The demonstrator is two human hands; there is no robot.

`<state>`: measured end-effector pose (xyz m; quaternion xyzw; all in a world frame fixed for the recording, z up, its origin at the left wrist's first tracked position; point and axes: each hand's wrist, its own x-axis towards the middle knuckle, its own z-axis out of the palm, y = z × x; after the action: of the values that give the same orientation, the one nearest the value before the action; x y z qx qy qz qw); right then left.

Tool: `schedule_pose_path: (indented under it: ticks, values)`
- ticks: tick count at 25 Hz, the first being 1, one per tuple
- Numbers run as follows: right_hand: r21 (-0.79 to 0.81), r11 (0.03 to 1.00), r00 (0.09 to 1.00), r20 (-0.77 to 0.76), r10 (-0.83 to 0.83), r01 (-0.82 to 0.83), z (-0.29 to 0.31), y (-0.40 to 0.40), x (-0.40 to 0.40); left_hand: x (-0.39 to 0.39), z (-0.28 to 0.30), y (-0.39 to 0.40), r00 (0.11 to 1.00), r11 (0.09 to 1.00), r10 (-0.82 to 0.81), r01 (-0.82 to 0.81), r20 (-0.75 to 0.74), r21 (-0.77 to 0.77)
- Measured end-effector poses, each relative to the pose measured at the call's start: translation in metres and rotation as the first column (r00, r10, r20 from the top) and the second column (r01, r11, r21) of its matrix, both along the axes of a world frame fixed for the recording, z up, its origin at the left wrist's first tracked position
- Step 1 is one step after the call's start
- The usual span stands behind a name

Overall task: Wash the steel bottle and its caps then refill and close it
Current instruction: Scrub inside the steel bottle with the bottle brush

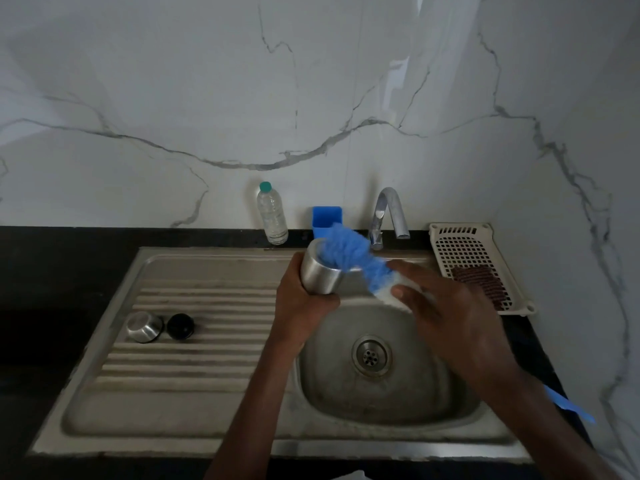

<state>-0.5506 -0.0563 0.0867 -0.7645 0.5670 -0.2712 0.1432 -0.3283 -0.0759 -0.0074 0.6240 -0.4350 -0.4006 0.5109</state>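
My left hand (301, 303) grips the steel bottle (320, 271) and holds it tilted over the sink basin (346, 407). My right hand (446, 313) holds a blue bottle brush (349, 251); its blurred bristles are at the bottle's upper end, and its blue handle end (571, 407) sticks out past my right forearm. A steel cap (143, 326) and a black cap (180, 326) lie side by side on the ribbed drainboard (194, 362) at the left.
A tap (389, 213) stands behind the basin, with no water seen running. A clear plastic water bottle (272, 214) and a blue holder (326, 220) stand at the back. A cream perforated tray (474, 261) with a brown scrub pad (479, 282) sits at the right.
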Motion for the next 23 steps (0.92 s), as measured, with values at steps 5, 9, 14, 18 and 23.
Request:
schedule_pose_path:
  ticks: [5, 9, 14, 18, 23]
  values:
    - [0.051, 0.997, 0.997, 0.054, 0.049, -0.052, -0.004, -0.002, 0.008, 0.0, 0.0, -0.002, 1.0, 1.0, -0.017, 0.017, 0.018, 0.013]
    - [0.084, 0.996, 0.999, 0.051, -0.002, -0.002, -0.008, -0.006, -0.001, -0.002, -0.002, 0.002, 0.998, 1.0, -0.027, 0.027, 0.048, 0.016]
    - [0.077, 0.992, 0.995, 0.032, 0.097, -0.1, -0.005, 0.004, 0.01, 0.0, -0.003, 0.002, 1.0, 1.0, -0.02, 0.02, 0.011, -0.005]
    - [0.068, 0.997, 0.998, 0.047, 0.03, -0.033, -0.008, -0.011, 0.006, 0.0, 0.001, 0.007, 0.999, 0.999, -0.036, 0.036, 0.03, -0.008]
    - [0.024, 0.997, 0.997, 0.044, 0.067, -0.068, -0.015, 0.011, 0.007, 0.008, 0.009, 0.011, 0.997, 0.999, -0.036, 0.038, -0.075, 0.028]
